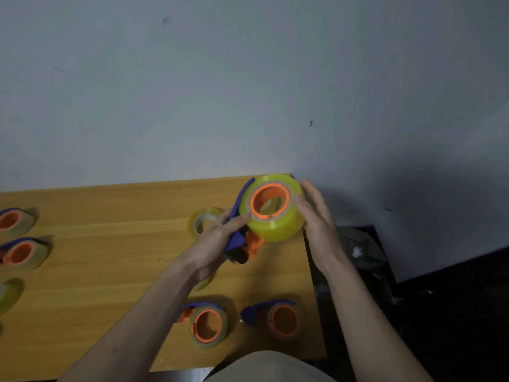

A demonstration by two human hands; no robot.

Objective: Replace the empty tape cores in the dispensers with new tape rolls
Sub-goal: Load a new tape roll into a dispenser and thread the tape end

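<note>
Dispenser (pixel 242 241) in left hand (pixel 217 244)

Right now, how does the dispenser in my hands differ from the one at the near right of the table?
The held dispenser is lifted and gripped by the left hand; the near-right dispenser lies on the table. The held dispenser carries a thick yellow tape roll; the near-right dispenser's roll looks far thinner. Both have blue bodies and orange hubs.

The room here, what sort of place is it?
Probably a plain workroom or home desk: a bare pale grey wall, a light wooden table pushed against it, and several blue-and-orange tape dispensers with yellowish rolls laid out for refilling.
</note>
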